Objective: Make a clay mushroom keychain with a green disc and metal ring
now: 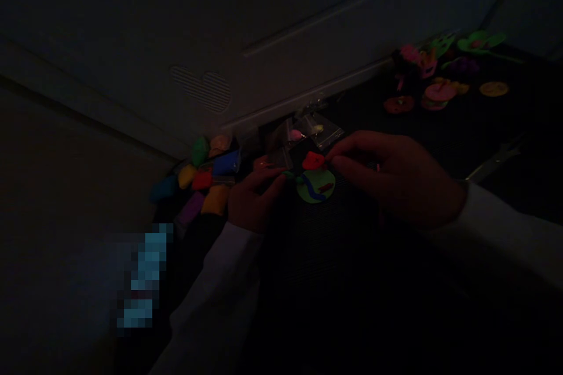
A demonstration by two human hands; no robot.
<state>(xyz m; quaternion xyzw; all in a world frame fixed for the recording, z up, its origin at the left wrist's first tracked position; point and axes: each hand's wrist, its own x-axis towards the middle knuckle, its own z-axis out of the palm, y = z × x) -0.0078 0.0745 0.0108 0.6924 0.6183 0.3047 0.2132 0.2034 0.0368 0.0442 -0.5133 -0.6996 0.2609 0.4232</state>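
In the dim head view, a round green clay disc [317, 192] lies on the dark table, with a wavy blue strip and a short red strip on it. A red clay piece [313, 160] is at the disc's far edge. My right hand [391, 176] pinches that red piece's right side between thumb and forefinger. From the left, my left hand [253, 199] reaches in with thumb and forefinger close together on a small green clay piece [289, 175] beside the disc. Darkness blurs the exact contact of both hands.
Several coloured clay packs [215, 199] lie left of my left hand. Clear zip bags [323, 132] with small pieces lie beyond the disc. Finished-looking clay figures [438, 95] stand at the back right along a pale panel [308, 64]. A pixelated bright patch is at lower left.
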